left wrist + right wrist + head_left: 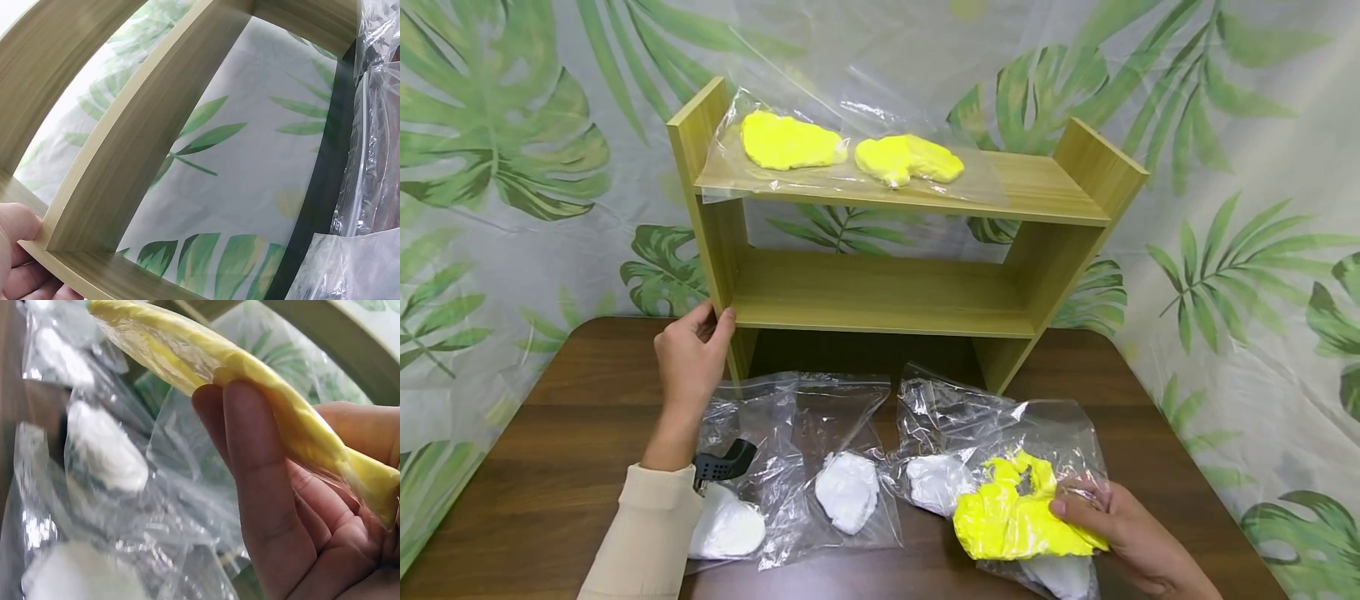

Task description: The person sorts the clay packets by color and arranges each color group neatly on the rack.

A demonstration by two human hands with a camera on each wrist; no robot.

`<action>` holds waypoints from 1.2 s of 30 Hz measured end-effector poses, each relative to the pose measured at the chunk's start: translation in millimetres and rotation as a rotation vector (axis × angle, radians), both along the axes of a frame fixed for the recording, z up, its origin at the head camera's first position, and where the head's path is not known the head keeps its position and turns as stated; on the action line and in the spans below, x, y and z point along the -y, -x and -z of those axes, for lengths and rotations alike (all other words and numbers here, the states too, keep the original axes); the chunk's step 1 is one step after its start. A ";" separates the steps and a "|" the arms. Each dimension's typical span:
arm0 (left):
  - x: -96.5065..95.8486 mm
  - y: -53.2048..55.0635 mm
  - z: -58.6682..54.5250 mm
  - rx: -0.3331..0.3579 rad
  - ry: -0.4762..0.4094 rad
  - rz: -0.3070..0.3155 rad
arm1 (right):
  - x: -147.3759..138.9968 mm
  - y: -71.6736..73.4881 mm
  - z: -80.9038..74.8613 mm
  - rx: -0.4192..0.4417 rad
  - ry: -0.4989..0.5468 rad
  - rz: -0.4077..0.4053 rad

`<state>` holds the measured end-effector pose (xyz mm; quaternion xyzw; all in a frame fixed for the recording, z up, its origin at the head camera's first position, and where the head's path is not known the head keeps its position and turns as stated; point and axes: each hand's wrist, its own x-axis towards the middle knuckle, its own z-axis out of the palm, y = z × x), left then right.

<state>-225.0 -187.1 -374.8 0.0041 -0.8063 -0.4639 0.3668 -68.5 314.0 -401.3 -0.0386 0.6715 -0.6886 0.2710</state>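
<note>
My left hand (691,354) grips the left side panel of a small wooden shelf (880,292) near its middle board, thumb on the front edge. The left wrist view shows the thumb and fingers (22,225) around that panel. At the front right, my right hand (1131,529) pinches a clear plastic bag holding a flattened, bright yellow clay-like lump (1015,517). In the right wrist view the bag (281,394) is seen edge-on between thumb and fingers. It overlaps clear bags with white lumps below it in the head view.
On the shelf's top board lie two yellow lumps (793,142) in clear bags, which overhang the front edge. Several bagged white lumps (847,492) lie on the dark wooden table (550,467) before the shelf. A leaf-patterned cloth (1225,100) hangs behind.
</note>
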 end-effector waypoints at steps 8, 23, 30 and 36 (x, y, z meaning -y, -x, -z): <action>0.8 -1.4 -0.9 0.004 -0.002 -0.002 | 19.7 -6.3 -17.5 -0.131 0.143 0.001; 2.2 -0.8 -1.8 0.021 -0.015 0.019 | 46.3 0.0 -52.0 -0.324 0.268 0.024; 1.5 -0.4 -1.2 0.013 -0.009 0.019 | 54.1 7.7 -65.3 -0.457 0.323 0.001; 1.3 0.1 -0.3 0.022 -0.016 0.021 | 62.6 8.1 -86.1 -0.460 0.386 0.025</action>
